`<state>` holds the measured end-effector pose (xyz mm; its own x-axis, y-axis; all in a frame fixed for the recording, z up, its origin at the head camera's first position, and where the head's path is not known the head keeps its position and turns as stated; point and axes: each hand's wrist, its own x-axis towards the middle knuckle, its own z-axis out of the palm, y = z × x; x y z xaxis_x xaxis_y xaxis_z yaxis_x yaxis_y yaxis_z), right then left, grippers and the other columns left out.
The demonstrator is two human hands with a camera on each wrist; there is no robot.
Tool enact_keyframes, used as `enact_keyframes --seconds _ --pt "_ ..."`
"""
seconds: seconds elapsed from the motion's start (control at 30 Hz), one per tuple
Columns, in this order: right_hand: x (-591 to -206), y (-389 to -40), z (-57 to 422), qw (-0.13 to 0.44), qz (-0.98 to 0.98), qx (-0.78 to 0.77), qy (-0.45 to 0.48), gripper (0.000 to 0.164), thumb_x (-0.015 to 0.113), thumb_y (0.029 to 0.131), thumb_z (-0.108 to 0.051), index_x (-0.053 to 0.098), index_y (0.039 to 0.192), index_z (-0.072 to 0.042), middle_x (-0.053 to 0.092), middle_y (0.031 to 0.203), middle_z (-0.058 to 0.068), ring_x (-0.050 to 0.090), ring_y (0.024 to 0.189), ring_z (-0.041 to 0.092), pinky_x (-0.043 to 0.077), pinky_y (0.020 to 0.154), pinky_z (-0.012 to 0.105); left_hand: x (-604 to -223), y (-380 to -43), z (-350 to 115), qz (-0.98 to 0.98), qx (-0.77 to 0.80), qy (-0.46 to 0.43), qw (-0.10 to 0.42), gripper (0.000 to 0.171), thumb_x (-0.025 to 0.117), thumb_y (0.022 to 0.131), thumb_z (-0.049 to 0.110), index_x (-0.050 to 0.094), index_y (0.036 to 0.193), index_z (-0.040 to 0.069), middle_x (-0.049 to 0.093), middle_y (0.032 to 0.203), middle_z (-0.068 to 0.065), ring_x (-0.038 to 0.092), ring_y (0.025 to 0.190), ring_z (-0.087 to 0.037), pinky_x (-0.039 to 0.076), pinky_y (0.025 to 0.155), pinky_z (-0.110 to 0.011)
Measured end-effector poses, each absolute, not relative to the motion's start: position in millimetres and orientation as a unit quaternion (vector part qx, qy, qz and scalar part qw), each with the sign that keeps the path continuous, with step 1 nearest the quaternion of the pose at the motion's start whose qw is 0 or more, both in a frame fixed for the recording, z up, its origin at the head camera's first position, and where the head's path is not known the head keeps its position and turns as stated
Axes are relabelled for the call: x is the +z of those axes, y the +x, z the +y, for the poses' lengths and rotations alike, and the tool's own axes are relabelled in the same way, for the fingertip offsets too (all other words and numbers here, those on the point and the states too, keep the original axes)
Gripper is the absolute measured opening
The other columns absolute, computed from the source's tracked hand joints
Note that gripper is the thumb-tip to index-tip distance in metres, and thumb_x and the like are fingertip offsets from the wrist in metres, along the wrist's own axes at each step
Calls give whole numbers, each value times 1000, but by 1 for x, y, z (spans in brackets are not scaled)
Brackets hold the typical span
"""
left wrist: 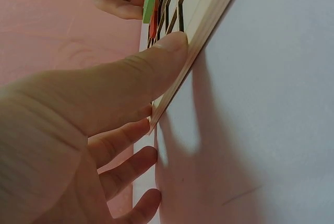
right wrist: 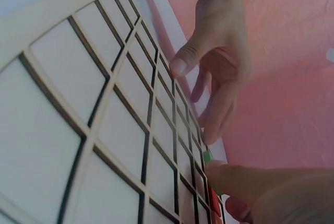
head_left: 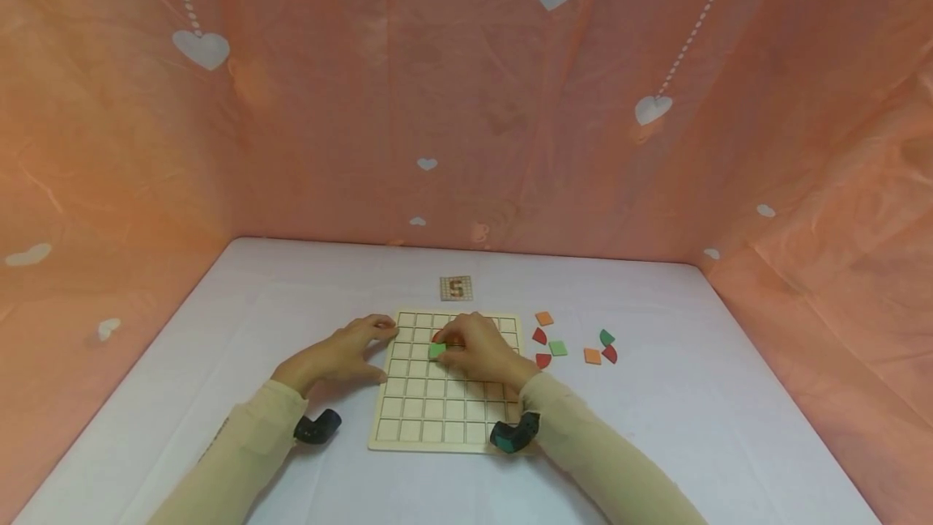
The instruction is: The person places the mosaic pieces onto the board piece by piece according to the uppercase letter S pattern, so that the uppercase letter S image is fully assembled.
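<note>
A light wooden grid board (head_left: 411,431) lies on the white table. My right hand (head_left: 481,351) pinches a light green square tile (head_left: 436,350) between thumb and fingers over the board's upper middle. Just behind that tile a red piece (head_left: 436,337) shows on the grid, partly covered by the fingers; the left wrist view also has the red piece (left wrist: 154,23) beside the green tile (left wrist: 148,7). At the board's left edge rests my left hand (head_left: 342,355), its thumb (left wrist: 169,49) touching the frame and its fingers loosely spread.
Right of the board lie loose tiles: orange squares (head_left: 544,318), a light green square (head_left: 557,348), red quarter-rounds (head_left: 539,336) and a dark green one (head_left: 607,337). Behind the board is a small pattern card (head_left: 456,288). An orange-pink curtain (head_left: 466,104) surrounds the table.
</note>
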<state>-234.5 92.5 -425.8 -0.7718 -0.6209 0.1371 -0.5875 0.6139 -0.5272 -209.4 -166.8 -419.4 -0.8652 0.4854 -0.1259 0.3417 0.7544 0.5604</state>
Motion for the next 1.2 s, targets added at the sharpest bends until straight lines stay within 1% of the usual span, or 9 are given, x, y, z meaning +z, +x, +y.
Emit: enact_keyframes --seconds 0.13,0.33,0.57,0.83,1.07,1.2 --pt "-426 -233 90 26 908 -269 -321 23 77 86 -17 79 108 -13 76 101 0 54 83 10 41 80 28 -420 -209 -167 928 271 218 135 77 83 81 19 48 147 -1 42 155 -20 35 146 -45 29 120 -64" --pt "-425 -230 89 27 917 -260 -301 22 77 87 -19 79 109 -16 75 103 0 54 89 13 40 82 31 -420 -209 -166 929 271 214 135 77 83 81 20 49 147 -1 42 155 -19 34 147 -45 28 120 -65" --pt "-427 -228 88 15 917 -262 -299 22 78 87 -19 79 108 -15 76 101 0 53 86 13 38 83 33 -419 -208 -167 928 273 215 134 78 83 82 21 48 148 -1 42 155 -19 34 147 -45 28 120 -65" --pt "-428 -227 86 19 929 -241 -282 20 79 88 -23 80 106 -15 75 100 -2 54 90 14 34 81 29 -420 -209 -167 928 272 214 135 77 83 81 20 48 148 0 42 155 -19 34 147 -45 29 121 -63" --pt "-426 -223 83 -6 937 -211 -279 17 80 87 -25 81 101 -15 74 94 -3 58 92 16 38 86 33 -421 -210 -167 927 277 214 135 78 84 80 20 49 147 0 42 156 -18 34 147 -44 28 121 -64" --pt "-424 -221 83 -11 936 -207 -284 15 80 87 -24 81 98 -13 74 92 -3 60 94 17 40 87 34 -421 -210 -167 927 279 214 135 78 84 80 19 49 147 0 42 156 -18 34 147 -44 29 121 -63"
